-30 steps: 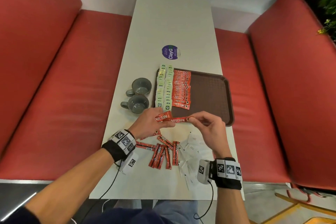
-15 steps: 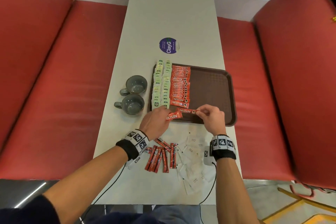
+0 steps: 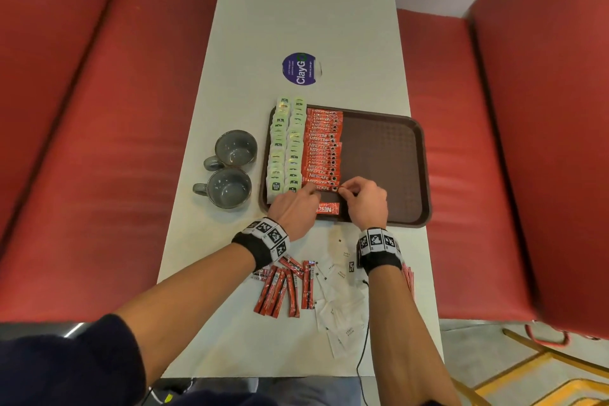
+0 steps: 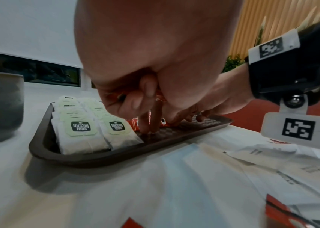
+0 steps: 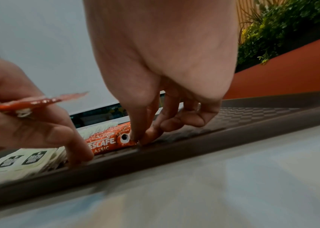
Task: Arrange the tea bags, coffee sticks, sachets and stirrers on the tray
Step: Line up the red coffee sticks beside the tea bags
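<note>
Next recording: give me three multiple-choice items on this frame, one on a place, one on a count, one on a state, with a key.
1. Where do the two grey ceramic mugs stand?
A. on the brown plastic tray
B. on the white table, left of the tray
C. on the red bench

2. How many columns of white-and-green tea bags lie on the brown plastic tray?
A. one
B. two
C. four

3. What is the right hand doing?
A. pinching the end of the nearest red Nescafe coffee stick in the row
B. resting flat on the table
C. lifting a mug

Key: 1 B, the mugs sit off the tray by its left rim. 2 B, two columns show beside the coffee sticks. 3 A, the right wrist view shows fingertips closed on the stick's end.
</note>
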`<act>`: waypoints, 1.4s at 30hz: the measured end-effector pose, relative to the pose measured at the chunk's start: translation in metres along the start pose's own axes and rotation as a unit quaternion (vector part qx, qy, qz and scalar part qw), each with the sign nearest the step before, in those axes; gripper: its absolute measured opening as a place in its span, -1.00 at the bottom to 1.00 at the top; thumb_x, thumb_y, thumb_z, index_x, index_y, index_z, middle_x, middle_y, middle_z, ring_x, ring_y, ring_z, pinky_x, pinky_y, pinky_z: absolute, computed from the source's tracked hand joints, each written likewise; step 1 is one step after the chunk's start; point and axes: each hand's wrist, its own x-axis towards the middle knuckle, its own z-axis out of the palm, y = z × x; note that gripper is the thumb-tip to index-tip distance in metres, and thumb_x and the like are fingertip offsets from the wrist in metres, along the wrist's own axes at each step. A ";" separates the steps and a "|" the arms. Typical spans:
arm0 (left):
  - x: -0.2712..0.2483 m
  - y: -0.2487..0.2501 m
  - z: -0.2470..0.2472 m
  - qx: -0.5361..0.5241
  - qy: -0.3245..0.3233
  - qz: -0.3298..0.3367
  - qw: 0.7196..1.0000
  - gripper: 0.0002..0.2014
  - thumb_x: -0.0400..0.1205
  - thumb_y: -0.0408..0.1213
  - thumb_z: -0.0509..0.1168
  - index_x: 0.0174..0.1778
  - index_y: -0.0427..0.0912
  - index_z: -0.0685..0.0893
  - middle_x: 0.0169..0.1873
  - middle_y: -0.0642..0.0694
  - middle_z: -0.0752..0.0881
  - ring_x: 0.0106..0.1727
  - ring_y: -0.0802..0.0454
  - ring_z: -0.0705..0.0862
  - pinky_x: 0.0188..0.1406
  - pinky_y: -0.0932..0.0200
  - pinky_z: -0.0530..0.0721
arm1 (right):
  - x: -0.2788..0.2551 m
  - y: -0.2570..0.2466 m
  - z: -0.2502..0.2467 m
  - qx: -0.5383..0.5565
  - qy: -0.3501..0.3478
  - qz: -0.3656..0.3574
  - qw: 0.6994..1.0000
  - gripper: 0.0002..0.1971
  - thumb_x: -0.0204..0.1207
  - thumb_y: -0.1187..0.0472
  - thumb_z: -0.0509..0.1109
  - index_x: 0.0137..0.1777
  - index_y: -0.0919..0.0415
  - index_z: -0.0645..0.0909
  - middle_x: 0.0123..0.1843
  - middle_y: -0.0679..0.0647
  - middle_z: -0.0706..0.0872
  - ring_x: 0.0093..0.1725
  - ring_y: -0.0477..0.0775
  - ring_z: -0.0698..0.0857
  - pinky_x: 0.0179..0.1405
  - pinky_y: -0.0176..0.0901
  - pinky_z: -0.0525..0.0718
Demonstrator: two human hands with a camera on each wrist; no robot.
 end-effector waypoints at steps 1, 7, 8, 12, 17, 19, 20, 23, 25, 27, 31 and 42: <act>0.001 -0.001 0.000 0.004 0.001 0.002 1.000 -0.71 0.82 -0.29 0.26 0.44 -0.16 0.69 0.37 -0.10 0.61 -0.04 -0.21 0.83 -0.28 -0.02 0.55 | 0.000 -0.001 0.000 -0.003 0.000 -0.002 1.000 -0.94 0.72 -0.02 0.56 0.04 -0.10 0.82 -0.04 -0.14 0.87 0.20 0.12 0.73 0.21 0.25 0.80; 0.008 -0.005 0.004 0.022 0.005 0.005 1.000 -0.74 0.80 -0.27 0.31 0.40 -0.16 0.71 0.37 -0.09 0.60 -0.09 -0.20 0.84 -0.33 0.00 0.54 | -0.001 -0.007 -0.001 -0.001 0.006 -0.002 1.000 -0.95 0.73 0.03 0.55 0.07 -0.04 0.77 -0.05 -0.13 0.84 0.15 0.02 0.53 0.21 0.17 0.70; 0.008 -0.005 0.004 0.022 0.006 0.005 1.000 -0.73 0.80 -0.26 0.31 0.40 -0.15 0.71 0.38 -0.09 0.60 -0.08 -0.21 0.84 -0.32 0.00 0.54 | -0.001 -0.008 -0.001 0.008 0.008 -0.001 1.000 -0.94 0.72 0.05 0.57 0.07 -0.04 0.76 -0.08 -0.15 0.83 0.14 0.00 0.54 0.21 0.17 0.71; 0.010 -0.005 0.004 0.030 0.009 0.002 1.000 -0.74 0.79 -0.28 0.33 0.39 -0.17 0.72 0.39 -0.10 0.61 -0.10 -0.22 0.84 -0.34 0.00 0.54 | -0.001 -0.008 0.002 0.031 0.014 -0.001 0.999 -0.80 0.61 0.05 0.68 0.03 -0.09 0.67 -0.13 -0.21 0.79 0.13 0.03 0.72 0.16 0.22 0.79; 0.014 -0.007 0.006 0.027 0.011 -0.004 1.000 -0.71 0.77 -0.27 0.36 0.41 -0.16 0.70 0.40 -0.10 0.61 -0.10 -0.19 0.84 -0.36 0.01 0.56 | 0.001 -0.010 0.004 0.041 0.019 0.003 0.999 -0.76 0.60 0.06 0.70 -0.02 -0.07 0.64 -0.11 -0.14 0.77 0.09 0.05 0.74 0.13 0.24 0.82; 0.015 -0.007 0.006 0.027 0.011 -0.002 1.000 -0.71 0.77 -0.27 0.36 0.42 -0.17 0.69 0.40 -0.11 0.61 -0.09 -0.20 0.84 -0.35 0.01 0.57 | 0.000 -0.011 0.002 0.042 0.015 0.004 0.999 -0.78 0.62 0.06 0.69 0.01 -0.02 0.65 -0.09 -0.11 0.78 0.10 0.04 0.70 0.15 0.20 0.79; 0.015 -0.007 0.007 0.027 0.013 -0.002 1.000 -0.71 0.78 -0.26 0.35 0.43 -0.17 0.69 0.40 -0.11 0.61 -0.07 -0.21 0.84 -0.34 0.00 0.59 | -0.001 -0.012 0.001 0.044 0.015 0.003 0.999 -0.78 0.62 0.07 0.69 0.02 0.00 0.66 -0.08 -0.09 0.78 0.10 0.03 0.69 0.14 0.17 0.78; 0.014 -0.008 0.008 0.026 0.015 -0.005 1.000 -0.69 0.79 -0.24 0.35 0.46 -0.16 0.67 0.42 -0.11 0.61 -0.02 -0.22 0.84 -0.24 -0.06 0.73 | -0.004 -0.012 -0.001 0.047 0.016 -0.002 0.999 -0.76 0.60 0.05 0.70 0.03 0.04 0.68 -0.06 -0.08 0.80 0.05 -0.01 0.70 0.08 0.09 0.76; 0.012 -0.009 0.009 0.020 0.016 -0.008 1.000 -0.68 0.80 -0.22 0.35 0.47 -0.15 0.67 0.42 -0.10 0.61 0.03 -0.21 0.84 -0.20 -0.06 0.74 | -0.006 -0.012 -0.002 0.044 0.017 -0.001 0.999 -0.77 0.61 0.05 0.70 0.05 0.05 0.68 -0.03 -0.07 0.81 -0.03 -0.15 0.63 0.07 0.04 0.71; 0.010 -0.008 0.008 0.016 0.019 -0.010 1.000 -0.68 0.80 -0.21 0.36 0.47 -0.14 0.67 0.41 -0.09 0.62 0.05 -0.20 0.84 -0.22 -0.04 0.70 | -0.009 -0.013 -0.004 0.039 0.016 0.000 0.999 -0.78 0.63 0.07 0.68 0.07 0.07 0.69 0.00 -0.05 0.81 -0.07 -0.28 0.54 0.05 0.00 0.65; 0.004 -0.007 0.003 -0.010 0.027 -0.017 0.999 -0.68 0.81 -0.21 0.36 0.49 -0.12 0.68 0.40 -0.08 0.65 0.09 -0.22 0.84 -0.12 -0.10 0.78 | -0.017 -0.018 -0.009 0.050 0.018 -0.008 0.999 -0.79 0.64 0.09 0.68 0.04 0.06 0.68 -0.04 -0.10 0.79 -0.07 -0.27 0.63 0.03 0.00 0.73; -0.043 -0.005 -0.031 -0.191 0.042 -0.056 0.979 -0.62 0.80 0.10 0.35 0.50 0.05 0.70 0.11 -0.06 0.87 0.06 -0.13 0.84 -0.06 -0.03 0.78 | -0.101 -0.057 -0.045 0.254 -0.076 -0.061 0.962 -0.83 0.70 -0.10 0.60 0.05 -0.02 0.82 -0.14 -0.05 0.90 -0.15 -0.12 0.82 -0.14 -0.16 0.77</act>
